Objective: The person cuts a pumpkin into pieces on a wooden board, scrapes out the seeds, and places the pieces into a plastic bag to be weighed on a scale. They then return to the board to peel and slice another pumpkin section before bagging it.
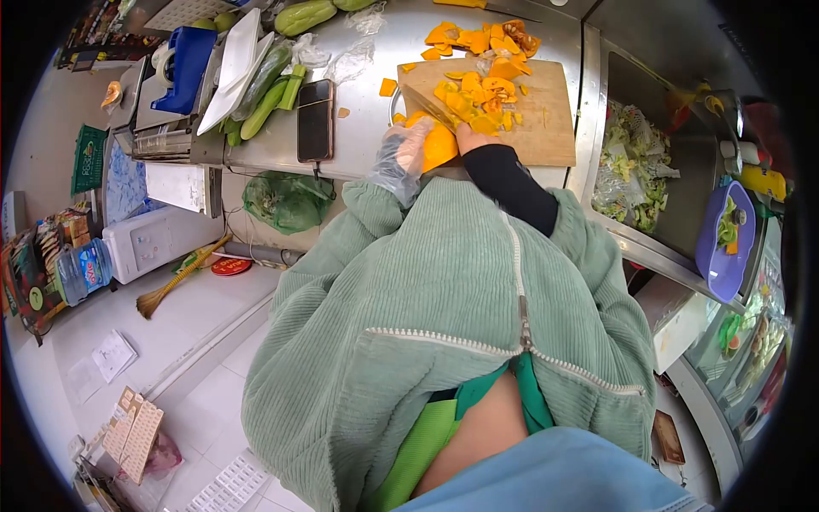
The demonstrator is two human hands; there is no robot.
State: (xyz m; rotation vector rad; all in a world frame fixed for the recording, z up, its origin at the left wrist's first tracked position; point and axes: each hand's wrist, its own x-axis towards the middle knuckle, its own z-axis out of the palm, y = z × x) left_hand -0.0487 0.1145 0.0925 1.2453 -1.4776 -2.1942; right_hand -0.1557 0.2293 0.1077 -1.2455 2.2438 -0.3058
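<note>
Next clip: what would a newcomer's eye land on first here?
Bright orange pumpkin pieces heaped on the wooden cutting board, top centre on the steel counter. At its near edge the left hand, in a clear glove, holds a pumpkin chunk beside the right hand. Chopped greens fill the sink on the right.

Person's in a big sage-green corduroy jacket (pixel 426 290), chunky ribs all over, with a pale zip (pixel 517 282) down the front and slanted zip pockets. A black sleeve (pixel 510 183) shows at the right hand (pixel 469 136). The left hand (pixel 411 147) wears a thin see-through plastic glove (pixel 394 169). There's a bright green layer (pixel 425 439) underneath, and light blue trousers (pixel 563 478).
</note>
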